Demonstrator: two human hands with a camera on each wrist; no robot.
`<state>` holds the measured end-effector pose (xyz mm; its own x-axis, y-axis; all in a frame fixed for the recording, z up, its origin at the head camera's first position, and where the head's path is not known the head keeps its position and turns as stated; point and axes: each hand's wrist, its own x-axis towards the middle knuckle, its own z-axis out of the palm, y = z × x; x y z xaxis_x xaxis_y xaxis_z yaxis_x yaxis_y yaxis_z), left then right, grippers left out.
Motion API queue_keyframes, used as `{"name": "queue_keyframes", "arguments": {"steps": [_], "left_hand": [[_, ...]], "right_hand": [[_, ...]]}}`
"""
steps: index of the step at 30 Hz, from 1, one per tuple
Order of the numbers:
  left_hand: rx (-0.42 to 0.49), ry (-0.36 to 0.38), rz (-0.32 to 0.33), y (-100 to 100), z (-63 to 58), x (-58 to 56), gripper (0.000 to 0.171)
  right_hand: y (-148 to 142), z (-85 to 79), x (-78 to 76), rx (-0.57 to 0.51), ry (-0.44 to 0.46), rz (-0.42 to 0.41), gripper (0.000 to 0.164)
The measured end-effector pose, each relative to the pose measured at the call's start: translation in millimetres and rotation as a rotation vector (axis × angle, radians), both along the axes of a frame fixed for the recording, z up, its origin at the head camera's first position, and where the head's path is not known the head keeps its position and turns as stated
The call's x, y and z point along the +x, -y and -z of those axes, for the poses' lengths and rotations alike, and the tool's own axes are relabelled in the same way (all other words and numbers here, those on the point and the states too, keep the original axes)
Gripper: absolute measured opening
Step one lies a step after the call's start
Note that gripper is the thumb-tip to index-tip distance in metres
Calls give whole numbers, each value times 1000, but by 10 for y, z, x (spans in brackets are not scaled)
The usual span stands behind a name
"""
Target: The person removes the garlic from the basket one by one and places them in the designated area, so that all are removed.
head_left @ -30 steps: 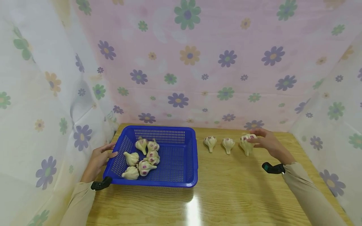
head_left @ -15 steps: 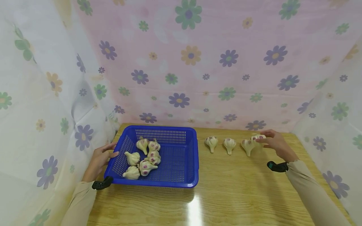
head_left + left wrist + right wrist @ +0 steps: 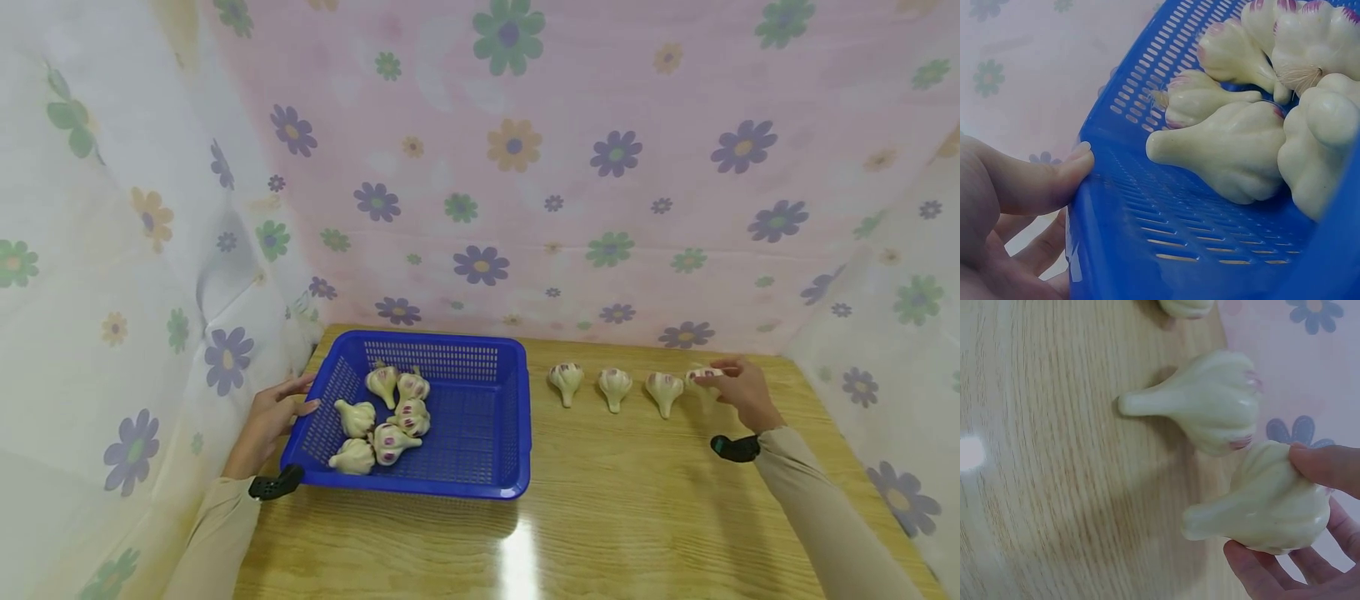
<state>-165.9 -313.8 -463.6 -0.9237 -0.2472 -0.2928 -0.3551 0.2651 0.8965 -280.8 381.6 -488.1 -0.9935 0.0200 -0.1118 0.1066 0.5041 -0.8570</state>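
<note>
My right hand grips a white garlic bulb with purple patches, thumb on one side and fingers on the other. In the right wrist view its stem points left, close by another garlic bulb that lies on the table. At the left, my left hand holds the side of a blue plastic basket. In the left wrist view the thumb lies on the rim while the fingers stay outside the wall. Several garlic bulbs lie inside the basket, bunched toward its left.
Three garlic bulbs stand in a row right of the basket: one nearest it, a middle one and a right one. The wooden table ends at a flowered cloth backdrop, with cloth at both sides too.
My right hand has moved right with a garlic bulb, away from the third bulb in the row, and lowered toward the table. My left hand keeps its place on the basket.
</note>
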Motion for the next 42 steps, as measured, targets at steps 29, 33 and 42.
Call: {"name": "queue_keyframes", "arguments": {"steps": [29,33,42], "left_hand": [[0,-11,-7,7,10,-7,59],[-3,-11,-9,8,11,-7,59],[7,-12,-15,10,6,-8,58]], "right_hand": [[-92,327,-68,157,-15,23,64],[-99,264,-65,183,18,-13,65],[-125,165,-71,225,28,-30,66]]}}
